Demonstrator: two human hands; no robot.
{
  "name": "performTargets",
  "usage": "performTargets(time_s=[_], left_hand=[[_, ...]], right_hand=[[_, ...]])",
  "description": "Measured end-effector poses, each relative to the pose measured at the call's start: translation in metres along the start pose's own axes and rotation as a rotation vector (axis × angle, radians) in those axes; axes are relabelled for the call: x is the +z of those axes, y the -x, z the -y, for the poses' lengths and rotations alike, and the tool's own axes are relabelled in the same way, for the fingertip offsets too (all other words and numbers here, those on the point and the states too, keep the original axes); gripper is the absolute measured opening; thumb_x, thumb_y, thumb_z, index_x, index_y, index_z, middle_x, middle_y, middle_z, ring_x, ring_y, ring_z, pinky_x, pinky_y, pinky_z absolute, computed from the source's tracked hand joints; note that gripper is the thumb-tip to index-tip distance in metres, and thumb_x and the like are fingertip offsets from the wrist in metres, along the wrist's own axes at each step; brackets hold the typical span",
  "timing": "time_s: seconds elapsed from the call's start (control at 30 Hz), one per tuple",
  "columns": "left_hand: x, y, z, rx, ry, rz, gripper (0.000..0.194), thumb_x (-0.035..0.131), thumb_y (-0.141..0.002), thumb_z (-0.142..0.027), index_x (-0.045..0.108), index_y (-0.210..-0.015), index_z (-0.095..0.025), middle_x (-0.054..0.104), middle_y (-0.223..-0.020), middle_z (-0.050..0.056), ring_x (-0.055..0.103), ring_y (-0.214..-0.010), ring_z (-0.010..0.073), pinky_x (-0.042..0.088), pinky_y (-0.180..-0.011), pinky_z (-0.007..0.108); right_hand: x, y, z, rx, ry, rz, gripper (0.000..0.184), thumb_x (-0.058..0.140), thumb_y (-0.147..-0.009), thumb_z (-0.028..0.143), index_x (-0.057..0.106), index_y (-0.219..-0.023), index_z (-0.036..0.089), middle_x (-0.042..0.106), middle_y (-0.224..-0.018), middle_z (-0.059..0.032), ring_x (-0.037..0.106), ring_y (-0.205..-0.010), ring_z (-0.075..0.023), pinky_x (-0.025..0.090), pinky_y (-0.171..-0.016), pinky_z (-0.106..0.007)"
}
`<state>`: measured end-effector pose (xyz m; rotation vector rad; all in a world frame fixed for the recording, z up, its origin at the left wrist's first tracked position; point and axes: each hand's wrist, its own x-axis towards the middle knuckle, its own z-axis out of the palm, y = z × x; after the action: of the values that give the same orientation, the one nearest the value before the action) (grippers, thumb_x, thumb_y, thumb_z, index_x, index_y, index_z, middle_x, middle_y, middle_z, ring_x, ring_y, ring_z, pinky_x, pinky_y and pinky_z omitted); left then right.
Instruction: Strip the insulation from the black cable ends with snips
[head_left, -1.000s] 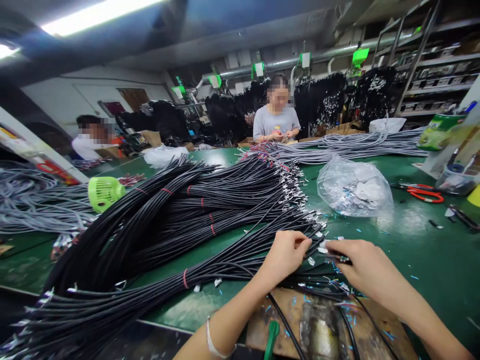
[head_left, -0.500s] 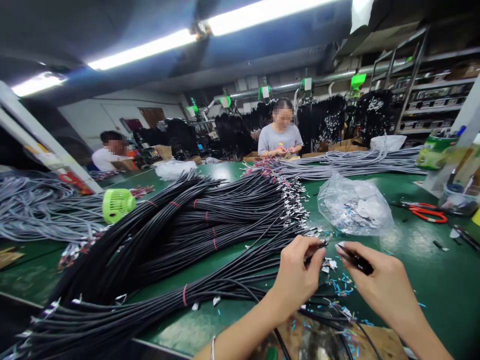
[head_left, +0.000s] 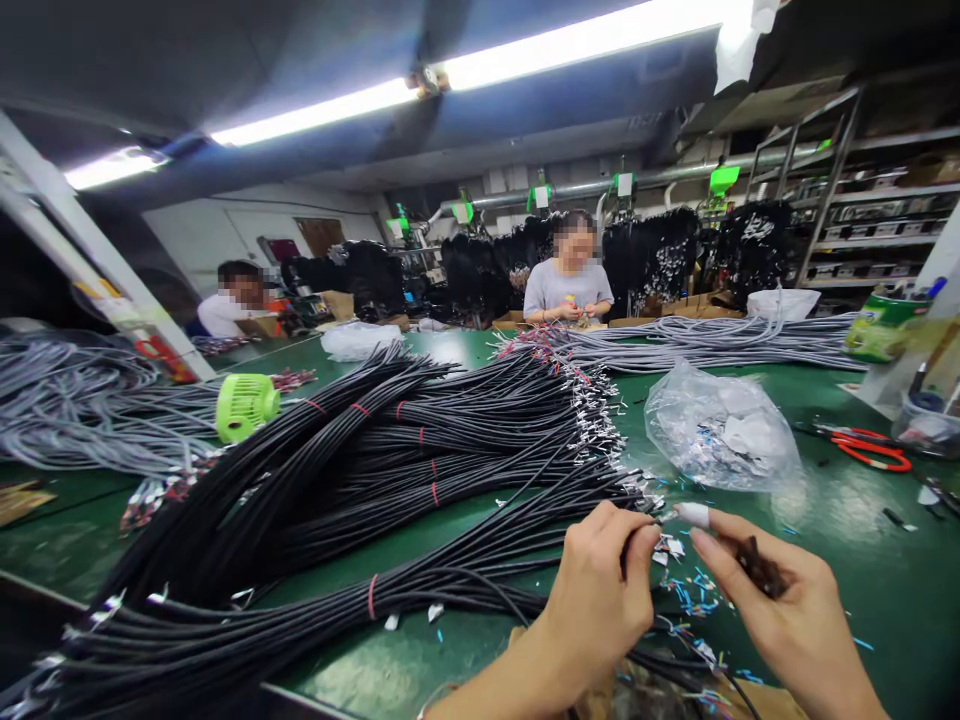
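My left hand [head_left: 607, 570] is closed in a pinch around the end of a black cable, and a pale tip sticks out past its fingertips. Close by on the right, my right hand [head_left: 787, 590] has a white wrap on its index finger. That finger reaches to the pale cable tip, with the thumb just below it. A small dark hand tool [head_left: 763, 568] rests in the curled fingers of this hand; its exact kind is hidden. Under both hands lie blue wire clippings [head_left: 697, 595] and white scraps. A tied bundle of black cables [head_left: 315, 610] stretches to the left.
More black cable bundles [head_left: 375, 450] fill the green table's middle. Behind my hands sits a clear plastic bag [head_left: 720, 430] of scraps. Red-handled pliers [head_left: 870, 448] lie at right. A green fan [head_left: 246, 408] stands left. Grey cables [head_left: 697, 340] and a co-worker [head_left: 568, 285] are opposite.
The dark tool has swung back from the cable tip into my right palm, and my right index finger now reaches to the tip. The view has shifted slightly.
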<state>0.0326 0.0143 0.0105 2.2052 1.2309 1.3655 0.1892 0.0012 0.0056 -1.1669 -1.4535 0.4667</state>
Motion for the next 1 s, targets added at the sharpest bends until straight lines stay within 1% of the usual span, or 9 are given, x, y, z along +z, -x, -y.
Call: performTargets(time_s=[0.07,0.17,0.27,0.37,0.47,0.6,0.77,0.87,1.0], left_hand=[[-0.001,-0.002,0.0,-0.043,0.022,-0.026,0.017,0.052,-0.085,-0.012,0.068,-0.081,-0.013,0.064,-0.071,0.007,0.058,-0.063,0.0161,0.044,-0.058,0.026],[-0.003,-0.002,-0.001,-0.086,0.118,-0.071,0.013,0.056,-0.083,-0.014,0.067,-0.076,-0.013,0.063,-0.068,0.005,0.057,-0.059,0.0139,0.043,-0.054,0.023],[-0.006,-0.001,-0.004,-0.084,0.19,-0.125,0.01,0.061,-0.08,-0.014,0.066,-0.071,-0.013,0.061,-0.065,0.003,0.056,-0.058,0.0127,0.043,-0.054,0.022],[-0.009,0.0,-0.006,-0.058,0.202,-0.173,0.011,0.062,-0.078,-0.013,0.064,-0.068,-0.013,0.059,-0.062,0.002,0.054,-0.057,0.012,0.041,-0.053,0.021],[-0.011,0.0,-0.007,-0.032,0.198,-0.2,0.011,0.063,-0.077,-0.011,0.063,-0.067,-0.013,0.058,-0.061,0.002,0.053,-0.056,0.0114,0.04,-0.053,0.021],[-0.011,-0.001,-0.006,0.03,0.192,-0.214,0.011,0.063,-0.075,-0.008,0.062,-0.067,-0.014,0.058,-0.061,0.001,0.053,-0.057,0.0116,0.04,-0.055,0.021],[-0.01,0.0,-0.006,0.05,0.19,-0.233,0.012,0.062,-0.075,-0.007,0.061,-0.066,-0.014,0.058,-0.062,0.001,0.053,-0.058,0.012,0.04,-0.055,0.021],[-0.008,0.001,-0.007,0.004,0.206,-0.218,0.011,0.062,-0.077,-0.01,0.062,-0.067,-0.014,0.057,-0.062,0.001,0.052,-0.058,0.0117,0.04,-0.055,0.021],[-0.01,-0.001,-0.005,-0.161,0.286,-0.072,0.021,0.055,-0.087,-0.021,0.065,-0.07,-0.014,0.058,-0.065,0.002,0.05,-0.06,0.0123,0.037,-0.056,0.022]], right_hand=[[0.002,0.002,-0.001,-0.009,0.01,-0.016,0.02,0.065,-0.077,0.033,0.074,-0.085,0.018,0.059,-0.052,0.003,0.053,-0.042,-0.0111,0.046,-0.038,-0.019],[0.002,0.0,-0.007,-0.038,0.083,0.002,0.026,0.064,-0.078,0.035,0.071,-0.095,0.017,0.065,-0.06,0.0015,0.061,-0.047,-0.013,0.051,-0.043,-0.018],[0.0,-0.005,-0.011,-0.121,0.202,0.067,0.036,0.062,-0.08,0.037,0.062,-0.111,0.018,0.073,-0.083,-0.0038,0.071,-0.07,-0.0177,0.057,-0.059,-0.021],[-0.001,-0.006,-0.006,-0.215,0.259,0.177,0.03,0.052,-0.088,0.034,0.059,-0.114,0.022,0.07,-0.098,-0.006,0.068,-0.087,-0.0183,0.057,-0.07,-0.024],[-0.001,-0.004,0.002,-0.246,0.226,0.269,0.026,0.05,-0.09,0.029,0.059,-0.113,0.021,0.068,-0.095,-0.0052,0.067,-0.082,-0.0156,0.055,-0.069,-0.021],[-0.001,-0.004,0.004,-0.279,0.206,0.234,0.021,0.054,-0.088,0.027,0.066,-0.104,0.02,0.069,-0.09,-0.0048,0.067,-0.077,-0.0152,0.055,-0.067,-0.02],[-0.001,-0.004,0.004,-0.28,0.2,0.223,0.02,0.056,-0.087,0.027,0.07,-0.098,0.02,0.071,-0.085,-0.0055,0.069,-0.076,-0.0174,0.057,-0.066,-0.021],[0.0,-0.003,0.003,-0.281,0.188,0.213,0.019,0.056,-0.087,0.025,0.07,-0.099,0.019,0.07,-0.086,-0.0055,0.069,-0.076,-0.0168,0.056,-0.066,-0.021],[0.0,-0.001,0.003,-0.298,0.189,0.192,0.017,0.057,-0.087,0.023,0.069,-0.098,0.019,0.069,-0.085,-0.0052,0.068,-0.075,-0.0163,0.056,-0.066,-0.022]])
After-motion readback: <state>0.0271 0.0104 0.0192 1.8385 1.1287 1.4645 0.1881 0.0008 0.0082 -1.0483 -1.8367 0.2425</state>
